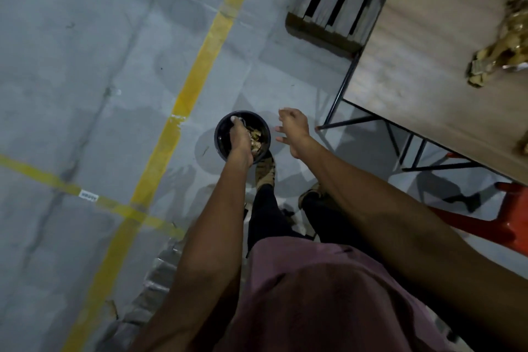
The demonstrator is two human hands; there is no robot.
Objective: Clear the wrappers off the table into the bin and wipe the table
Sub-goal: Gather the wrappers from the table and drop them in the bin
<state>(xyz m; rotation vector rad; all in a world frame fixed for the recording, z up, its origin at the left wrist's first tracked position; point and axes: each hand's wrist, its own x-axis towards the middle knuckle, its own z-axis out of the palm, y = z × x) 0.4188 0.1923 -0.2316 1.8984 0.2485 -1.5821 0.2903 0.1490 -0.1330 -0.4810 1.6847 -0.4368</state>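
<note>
A round black bin (221, 138) stands on the grey floor just ahead of my feet, with gold wrappers (256, 138) lying inside it. My left hand (240, 140) reaches down into the bin, its fingers curled around a pale crumpled wrapper (236, 119). Just right of the bin, my right hand (293, 130) hovers with fingers spread and nothing in it. The wooden table (428, 46) fills the right side. A heap of gold wrappers (497, 51) lies on it near the right edge, blurred.
Black table legs (340, 97) angle down to the floor right of the bin. A red stool (511, 223) stands under the table's near side. A slatted wooden crate (337, 11) sits behind the table. Yellow tape lines (197, 74) cross the floor.
</note>
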